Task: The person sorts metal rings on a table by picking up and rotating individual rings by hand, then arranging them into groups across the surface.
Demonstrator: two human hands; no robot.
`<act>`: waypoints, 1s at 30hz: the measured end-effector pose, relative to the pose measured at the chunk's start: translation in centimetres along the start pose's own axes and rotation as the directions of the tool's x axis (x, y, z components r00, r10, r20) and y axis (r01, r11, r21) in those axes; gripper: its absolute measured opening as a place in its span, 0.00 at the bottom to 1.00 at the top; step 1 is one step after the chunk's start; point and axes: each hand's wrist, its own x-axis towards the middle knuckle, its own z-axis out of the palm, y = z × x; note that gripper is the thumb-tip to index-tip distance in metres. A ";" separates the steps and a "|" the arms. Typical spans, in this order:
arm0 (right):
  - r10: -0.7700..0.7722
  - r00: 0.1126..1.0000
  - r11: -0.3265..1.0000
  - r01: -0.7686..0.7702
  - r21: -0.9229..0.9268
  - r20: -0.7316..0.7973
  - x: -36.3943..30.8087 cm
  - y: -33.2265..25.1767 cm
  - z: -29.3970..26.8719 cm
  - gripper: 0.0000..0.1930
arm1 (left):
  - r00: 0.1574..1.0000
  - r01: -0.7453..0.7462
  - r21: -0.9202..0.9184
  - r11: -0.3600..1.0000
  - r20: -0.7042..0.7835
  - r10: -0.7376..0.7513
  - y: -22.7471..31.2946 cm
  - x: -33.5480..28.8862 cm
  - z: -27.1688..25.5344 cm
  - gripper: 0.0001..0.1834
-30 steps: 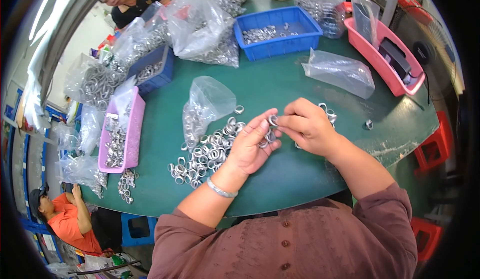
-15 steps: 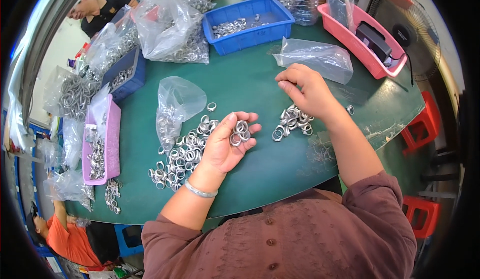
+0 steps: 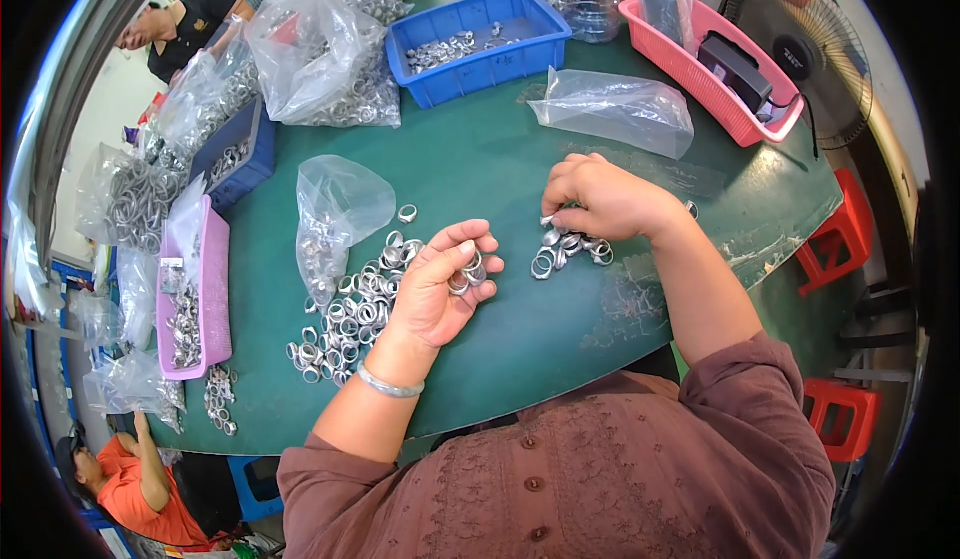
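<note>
Several silvery metal rings rest in the curled fingers of my left hand, palm turned up with the thumb over them. That hand hovers at the right side of a large pile of similar rings on the green table. To the right, my right hand is down at a smaller ring pile. Its thumb and fingers pinch at the pile's far left edge, where a bit of silvery ring shows at the tips. One ring lies alone beyond the large pile.
A clear bag of rings lies beside the large pile. Beyond are a blue tray, an empty-looking clear bag and a pink basket. A purple basket stands left. Two other people are at the left.
My right hand has come down from above onto the smaller pile. My left fingers have curled further over the rings. The whole view has shifted slightly.
</note>
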 end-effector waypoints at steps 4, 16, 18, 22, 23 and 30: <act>-0.069 0.977 0.972 0.112 0.207 -0.200 0.5 -0.4 0.5 0.07 | 0.998 0.019 0.083 0.996 -0.064 -0.014 -0.1 0.1 0.2 0.12; -0.058 0.960 0.890 0.174 0.422 -0.274 1.1 -4.2 2.6 0.09 | 0.990 0.143 0.199 0.969 -0.016 -0.143 -0.8 0.0 0.4 0.15; -0.053 0.957 0.869 0.185 0.458 -0.286 1.0 -4.0 2.8 0.09 | 0.992 0.128 0.185 0.974 -0.028 -0.125 -0.7 0.0 0.4 0.14; -0.010 0.936 0.874 0.180 0.452 -0.352 0.9 -3.5 2.1 0.09 | 0.994 0.101 0.158 0.982 0.035 -0.108 -0.6 0.0 0.2 0.14; -0.009 0.936 0.874 0.179 0.452 -0.352 0.8 -3.2 1.9 0.09 | 0.995 0.080 0.161 0.984 0.050 -0.089 -0.5 0.0 0.2 0.14; -0.104 0.995 0.992 0.103 -0.067 -0.002 -0.8 -1.6 -0.4 0.13 | 0.994 0.047 0.010 0.999 0.103 -0.048 0.0 0.1 -0.2 0.20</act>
